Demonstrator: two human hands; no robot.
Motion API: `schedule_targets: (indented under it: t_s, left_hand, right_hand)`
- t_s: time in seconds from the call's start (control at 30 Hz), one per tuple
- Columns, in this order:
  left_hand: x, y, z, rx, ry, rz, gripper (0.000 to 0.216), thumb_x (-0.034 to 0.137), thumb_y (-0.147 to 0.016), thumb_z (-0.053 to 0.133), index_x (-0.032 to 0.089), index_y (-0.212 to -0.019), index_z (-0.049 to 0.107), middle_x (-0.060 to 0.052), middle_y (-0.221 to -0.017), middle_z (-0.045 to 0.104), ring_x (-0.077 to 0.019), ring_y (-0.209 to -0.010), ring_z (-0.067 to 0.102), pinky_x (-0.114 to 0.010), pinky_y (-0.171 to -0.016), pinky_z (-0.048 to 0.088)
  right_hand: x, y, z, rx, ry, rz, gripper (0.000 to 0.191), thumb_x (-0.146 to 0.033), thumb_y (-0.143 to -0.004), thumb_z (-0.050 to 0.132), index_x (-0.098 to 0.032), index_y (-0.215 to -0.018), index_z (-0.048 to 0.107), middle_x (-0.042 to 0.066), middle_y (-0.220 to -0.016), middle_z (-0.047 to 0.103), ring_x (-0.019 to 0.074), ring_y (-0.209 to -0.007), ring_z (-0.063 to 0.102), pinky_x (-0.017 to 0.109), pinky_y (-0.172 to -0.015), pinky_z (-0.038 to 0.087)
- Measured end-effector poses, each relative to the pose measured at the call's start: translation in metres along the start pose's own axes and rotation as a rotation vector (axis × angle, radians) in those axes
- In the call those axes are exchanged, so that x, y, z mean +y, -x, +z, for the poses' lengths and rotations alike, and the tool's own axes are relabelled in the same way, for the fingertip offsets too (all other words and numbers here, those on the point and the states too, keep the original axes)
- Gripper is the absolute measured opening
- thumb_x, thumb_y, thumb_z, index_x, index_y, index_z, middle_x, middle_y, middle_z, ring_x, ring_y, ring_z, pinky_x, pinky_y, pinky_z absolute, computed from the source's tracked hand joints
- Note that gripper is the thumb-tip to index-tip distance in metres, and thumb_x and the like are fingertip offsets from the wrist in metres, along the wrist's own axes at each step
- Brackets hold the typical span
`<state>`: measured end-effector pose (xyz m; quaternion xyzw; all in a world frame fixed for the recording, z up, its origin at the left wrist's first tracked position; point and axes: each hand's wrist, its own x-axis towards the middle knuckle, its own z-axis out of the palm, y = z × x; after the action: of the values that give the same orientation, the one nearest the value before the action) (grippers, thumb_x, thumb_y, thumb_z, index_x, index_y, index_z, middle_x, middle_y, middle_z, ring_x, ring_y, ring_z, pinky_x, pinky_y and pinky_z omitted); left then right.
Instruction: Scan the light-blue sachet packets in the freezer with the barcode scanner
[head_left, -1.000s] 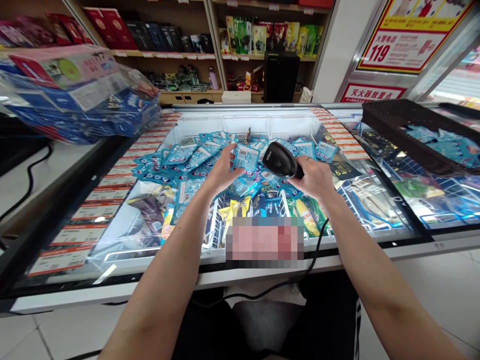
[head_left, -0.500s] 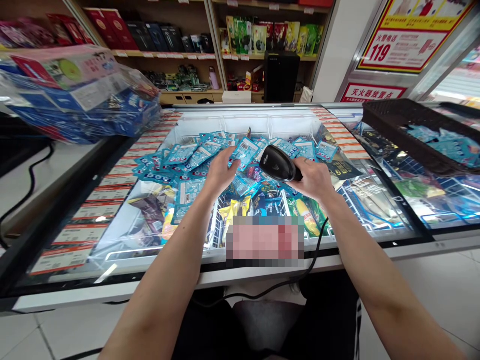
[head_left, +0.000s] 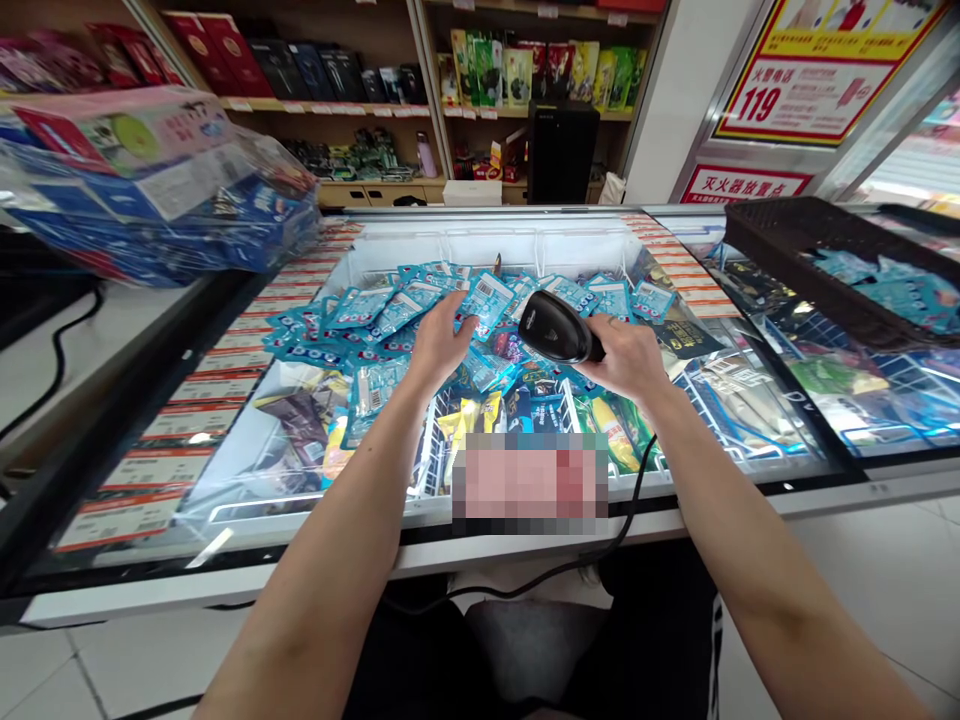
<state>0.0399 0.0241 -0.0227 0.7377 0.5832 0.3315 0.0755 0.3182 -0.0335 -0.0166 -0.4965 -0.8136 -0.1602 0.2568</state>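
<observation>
My left hand [head_left: 442, 342] holds a light blue snack packet [head_left: 488, 303] by its left edge, between thumb and fingers. A printed barcode shows on the packet's upper face. Wrapped round the handle of a black barcode scanner [head_left: 553, 328] is my right hand [head_left: 626, 355]; the scanner's head points left, towards the packet. Beneath both hands, many similar blue packets [head_left: 367, 306] lie spread over the glass top of a chest freezer [head_left: 247, 465]. Part of the scanner's handle is hidden in my fingers, and its black cable [head_left: 637, 490] hangs over the front edge.
Boxes wrapped in clear plastic [head_left: 161, 190] stand at the left. A dark brown basket [head_left: 795, 260] with blue packets sits at the right. Price labels [head_left: 180, 420] line the glass. Shelves with goods [head_left: 337, 105] and a black box-shaped device [head_left: 564, 155] are behind.
My left hand and the blue packet have shifted very slightly left together. The scanner and my right hand stay almost in the same place.
</observation>
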Motion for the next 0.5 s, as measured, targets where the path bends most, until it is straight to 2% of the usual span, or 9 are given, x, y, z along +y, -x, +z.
schedule_targets:
  t_s: [0.5]
  left_hand:
    - [-0.0005, -0.0002, -0.0001, 0.009, -0.038, 0.059, 0.051, 0.035, -0.087, 0.046, 0.013, -0.133, 0.048, -0.013, -0.134, 0.054, -0.0255, -0.120, 0.052, -0.037, -0.105, 0.038]
  right_hand:
    - [-0.0010, -0.0006, 0.0005, 0.041, -0.027, -0.025, 0.032, -0.039, -0.080, 0.056, -0.017, -0.102, 0.062, 0.005, -0.087, 0.068, 0.0188, -0.076, 0.061, 0.026, -0.058, 0.031]
